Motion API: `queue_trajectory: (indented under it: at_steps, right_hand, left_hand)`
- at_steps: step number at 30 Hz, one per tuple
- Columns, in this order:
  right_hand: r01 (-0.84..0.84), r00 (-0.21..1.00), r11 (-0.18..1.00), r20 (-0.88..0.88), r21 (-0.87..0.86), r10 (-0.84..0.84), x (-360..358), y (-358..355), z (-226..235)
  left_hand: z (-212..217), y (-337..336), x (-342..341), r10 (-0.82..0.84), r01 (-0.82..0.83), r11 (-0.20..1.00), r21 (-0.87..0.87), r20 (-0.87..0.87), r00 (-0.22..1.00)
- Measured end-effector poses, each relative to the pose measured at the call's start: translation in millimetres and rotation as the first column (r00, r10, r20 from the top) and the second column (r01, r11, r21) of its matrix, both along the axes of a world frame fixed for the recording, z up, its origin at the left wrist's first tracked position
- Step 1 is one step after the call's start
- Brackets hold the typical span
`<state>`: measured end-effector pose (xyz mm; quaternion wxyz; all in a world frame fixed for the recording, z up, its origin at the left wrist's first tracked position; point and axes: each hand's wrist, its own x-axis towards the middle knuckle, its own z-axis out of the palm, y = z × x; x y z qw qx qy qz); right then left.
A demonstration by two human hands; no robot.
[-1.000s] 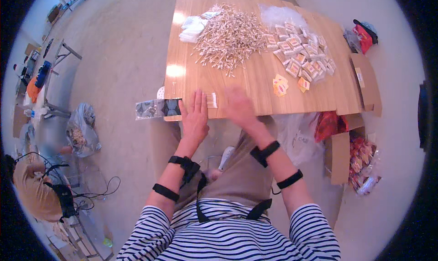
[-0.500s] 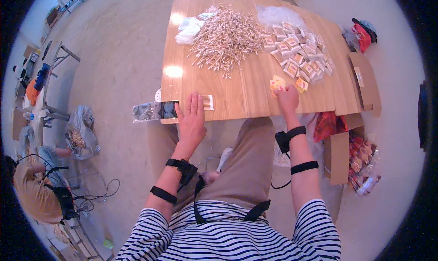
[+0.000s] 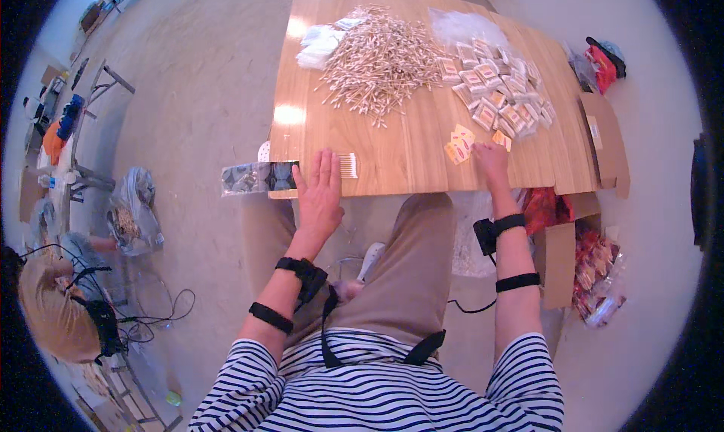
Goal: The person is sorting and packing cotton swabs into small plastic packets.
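Note:
My left hand (image 3: 320,190) lies flat at the table's near edge, its fingers stretched out together. Its fingers rest over a small row of cotton swabs (image 3: 348,166), whose ends stick out on the right. By its thumb is a clear plastic bag (image 3: 249,178) with a dark part, jutting past the table's left edge. My right hand (image 3: 492,164) is closed beside some small yellow and orange cards (image 3: 459,144); whether its fingertips hold anything is hidden. One more yellow card (image 3: 501,139) lies just beyond that hand.
A big heap of loose cotton swabs (image 3: 385,62) covers the back middle of the wooden table (image 3: 377,141). White packets (image 3: 320,47) lie left of it, packed swab bundles (image 3: 498,92) right. Cardboard boxes (image 3: 559,264) stand by the right edge. Another person (image 3: 60,307) sits at left.
My right hand has moved right, off the fanned cards, which now lie uncovered on the table. The left hand stays flat over the swabs.

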<state>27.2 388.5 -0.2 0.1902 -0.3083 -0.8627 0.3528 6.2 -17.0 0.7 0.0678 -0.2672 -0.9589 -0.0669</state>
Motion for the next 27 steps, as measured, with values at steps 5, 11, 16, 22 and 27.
queue_trajectory:
  at_steps: [5, 11, 16, 22, 27]
  right_hand:
    - [0.014, 0.999, 0.999, 0.047, -0.043, -0.012, -1.6, 9.7, -3.9]
    - [-0.171, 0.97, 0.907, -0.226, -0.386, 0.087, -13.6, -64.8, 16.0]
    - [-0.291, 0.956, 0.754, -0.209, -0.588, 0.206, -22.6, -128.9, 31.4]
    - [-0.325, 0.946, 0.679, -0.231, -0.658, 0.23, -23.8, -178.4, 35.4]
    - [-0.387, 0.918, 0.579, -0.242, -0.718, 0.313, -17.6, -231.1, 37.0]
  left_hand:
    - [1.1, -1.0, -0.2, 0.004, -0.004, 1.0, -0.012, -0.012, 1.0]
    - [7.4, 0.7, 1.8, 0.005, -0.012, 0.99, 0.141, 0.049, 0.999]
    - [5.7, -1.7, 1.0, 0.024, -0.025, 1.0, 0.017, 0.062, 0.998]
    - [32.5, -7.9, 6.9, -0.024, -0.007, 0.952, 0.306, 0.099, 0.995]
    - [33.3, -8.0, 13.7, -0.04, -0.237, 0.626, 0.743, 0.334, 0.942]
